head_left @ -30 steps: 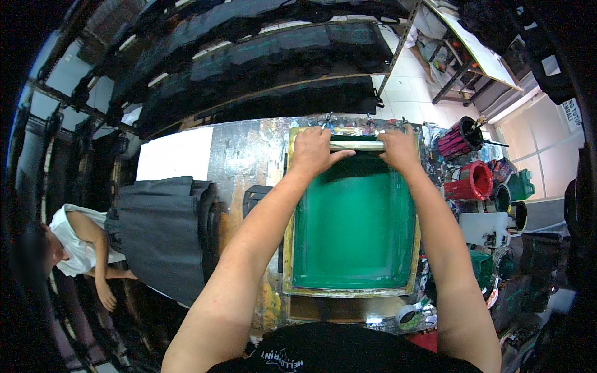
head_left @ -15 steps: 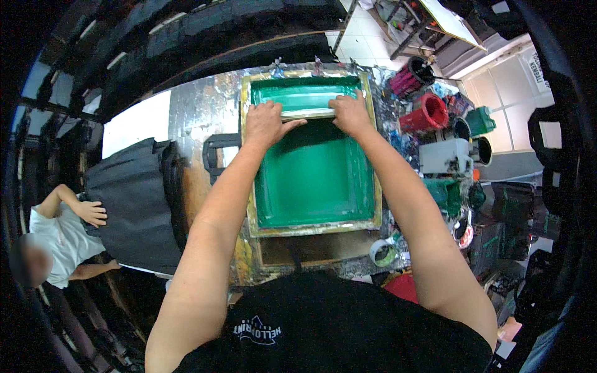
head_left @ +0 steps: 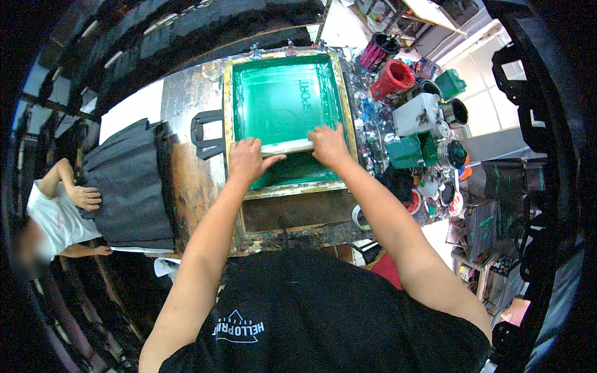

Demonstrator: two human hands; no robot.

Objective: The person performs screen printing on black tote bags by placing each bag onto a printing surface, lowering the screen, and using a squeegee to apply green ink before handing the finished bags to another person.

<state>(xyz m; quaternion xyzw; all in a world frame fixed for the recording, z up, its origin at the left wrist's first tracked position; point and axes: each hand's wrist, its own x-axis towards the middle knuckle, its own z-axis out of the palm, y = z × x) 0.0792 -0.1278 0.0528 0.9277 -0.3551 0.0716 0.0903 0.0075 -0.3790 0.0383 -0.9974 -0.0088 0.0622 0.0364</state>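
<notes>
And down it comes: the squeegee (head_left: 289, 147) has travelled from the far end of the screen (head_left: 228, 102) to its near part, close to my side, and my two hands have come with it. Behind it, the mesh (head_left: 280, 99) now shows glossy green, with darker lettering at its right. My left hand (head_left: 247, 161) grips one end of the bar, fingers curled over the top, thumb stretched inward along it; my right hand (head_left: 328, 147) clasps the other end, its thumb hidden from me. The bar looks stiff and straight, light enough I'd guess, but wet ink would make it slippery, so both ends are the place to hold, pressing evenly. The mesh looks taut and probably delicate; a tilted corner could mark it. I can't see the blade's edge. Just left of the screen a black strap (head_left: 198, 133) pokes out onto the table (head_left: 186, 93), and beyond it a co-worker's hand (head_left: 84, 198) rests on the stack of black bags (head_left: 127, 180).
</notes>
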